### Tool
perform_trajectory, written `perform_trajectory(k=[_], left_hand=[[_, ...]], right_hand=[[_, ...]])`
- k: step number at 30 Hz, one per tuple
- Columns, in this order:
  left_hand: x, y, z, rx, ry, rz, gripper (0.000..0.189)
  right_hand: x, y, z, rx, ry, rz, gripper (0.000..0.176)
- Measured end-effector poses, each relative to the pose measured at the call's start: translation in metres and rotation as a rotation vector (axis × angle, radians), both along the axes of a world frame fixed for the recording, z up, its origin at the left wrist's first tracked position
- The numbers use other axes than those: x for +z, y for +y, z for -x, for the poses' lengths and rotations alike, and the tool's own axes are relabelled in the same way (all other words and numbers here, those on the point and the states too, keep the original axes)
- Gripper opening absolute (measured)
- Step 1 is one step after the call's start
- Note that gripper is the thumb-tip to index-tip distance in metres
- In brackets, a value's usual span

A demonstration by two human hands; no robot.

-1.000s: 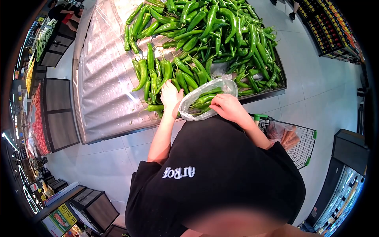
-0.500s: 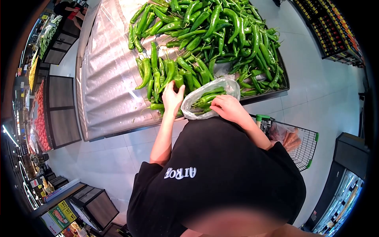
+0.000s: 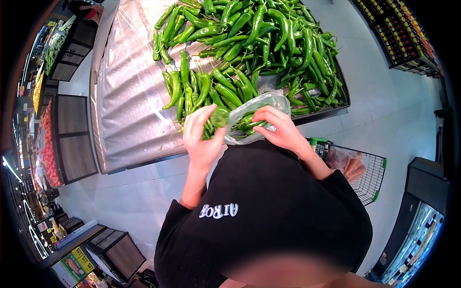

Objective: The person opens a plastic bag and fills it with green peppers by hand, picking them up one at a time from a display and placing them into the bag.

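Note:
My left hand [image 3: 200, 138] grips a green pepper [image 3: 219, 116] and holds it at the mouth of a clear plastic bag [image 3: 249, 108]. My right hand [image 3: 279, 127] holds that bag open at its near edge; several long green peppers lie inside it. Just beyond my hands a big heap of green peppers [image 3: 254, 43] covers the display stand [image 3: 125, 105], whose left part is bare silver lining.
A black wire shopping cart [image 3: 362, 170] with a green handle stands at my right, with a bag of orange produce in it. Dark produce stands line the left edge. Shelving runs along the upper right, with grey tiled floor between.
My left hand has lifted off the pile with a pepper and come back toward the bag's mouth. My right hand has shifted its grip and tipped the bag toward the left.

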State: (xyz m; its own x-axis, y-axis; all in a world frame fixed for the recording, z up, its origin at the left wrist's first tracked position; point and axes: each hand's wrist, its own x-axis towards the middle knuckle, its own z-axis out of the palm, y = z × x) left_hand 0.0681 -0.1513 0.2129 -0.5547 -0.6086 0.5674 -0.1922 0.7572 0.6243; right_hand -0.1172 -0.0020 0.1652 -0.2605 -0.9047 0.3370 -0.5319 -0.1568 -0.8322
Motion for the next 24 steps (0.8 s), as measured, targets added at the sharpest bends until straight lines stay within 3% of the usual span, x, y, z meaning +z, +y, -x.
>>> perform_trajectory(k=[2, 4, 7, 9, 14, 20, 24], left_hand=[[0.006, 0.010, 0.006, -0.098, 0.022, -0.011, 0.045], [0.002, 0.014, 0.007, -0.213, 0.036, -0.083, 0.049], [-0.010, 0.020, 0.007, -0.262, 0.392, -0.919, 0.055], [-0.010, 0.005, 0.003, -0.319, 0.481, -1.058, 0.066], [-0.017, 0.006, 0.004, -0.329, 0.503, -1.250, 0.075], [-0.028, 0.003, -0.001, -0.341, 0.433, -1.198, 0.071], [-0.027, 0.006, 0.003, -0.329, 0.438, -1.133, 0.068]], right_hand=[[0.003, -0.005, -0.003, 0.017, -0.023, 0.019, 0.046], [0.009, -0.011, -0.008, 0.031, -0.041, 0.024, 0.051], [0.009, -0.008, -0.014, 0.017, -0.090, 0.005, 0.047], [0.010, -0.002, -0.011, 0.019, -0.158, -0.005, 0.042], [0.022, 0.009, -0.006, -0.136, -0.029, 0.141, 0.043], [0.015, 0.008, 0.001, -0.085, 0.096, 0.135, 0.041], [0.013, 0.007, -0.003, -0.136, -0.208, 0.085, 0.024]])
